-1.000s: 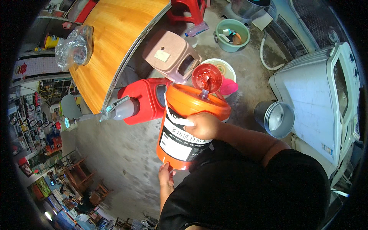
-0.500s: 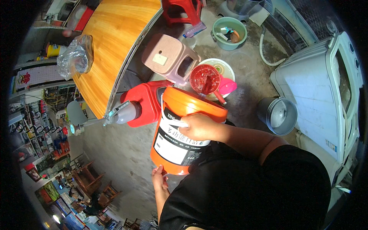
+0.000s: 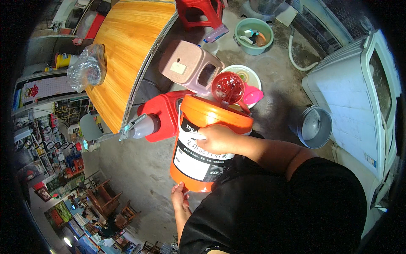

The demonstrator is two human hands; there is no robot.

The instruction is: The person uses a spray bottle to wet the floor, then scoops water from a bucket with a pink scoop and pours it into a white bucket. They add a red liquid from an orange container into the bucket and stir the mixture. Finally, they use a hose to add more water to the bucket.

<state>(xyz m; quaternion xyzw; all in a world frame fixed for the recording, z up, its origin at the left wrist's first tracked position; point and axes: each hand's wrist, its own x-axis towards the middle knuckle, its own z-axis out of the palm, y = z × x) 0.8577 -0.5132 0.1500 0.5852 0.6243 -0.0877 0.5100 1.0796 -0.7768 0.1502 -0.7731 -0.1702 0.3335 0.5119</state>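
2 hands carry the orange bucket (image 3: 209, 148), which is tipped away from the person over a red jerry can (image 3: 165, 118). The fingers of the right hand (image 3: 220, 139) are wrapped around the bucket's upper side, just under its lid rim, pressing on the white-and-black label. The left hand (image 3: 179, 195) is cupped beneath the bucket's bottom edge, fingers clasping it from below. Both grips are closed on the bucket; neither hand is free.

The bucket sits between the person's dark shirt (image 3: 275, 207) and the jerry can, with its lid end close to a red funnel (image 3: 228, 88) that stands just past the rim. Whether the bucket touches the funnel I cannot tell. A grey spout (image 3: 137, 127) projects from the jerry can toward the left.

Farther out, a pink plastic stool (image 3: 188, 65) stands beside the can, and a white basin (image 3: 247, 76) with a pink scoop (image 3: 253, 95) lies just behind the funnel. A round wooden table (image 3: 127, 55) fills the upper left, with a clear plastic bag (image 3: 86, 70) on it. A red stool (image 3: 201, 12) and a green basin (image 3: 253, 36) are well apart at the top. A metal bowl (image 3: 315, 126) rests on the concrete floor to the right, near a white appliance (image 3: 359, 97).
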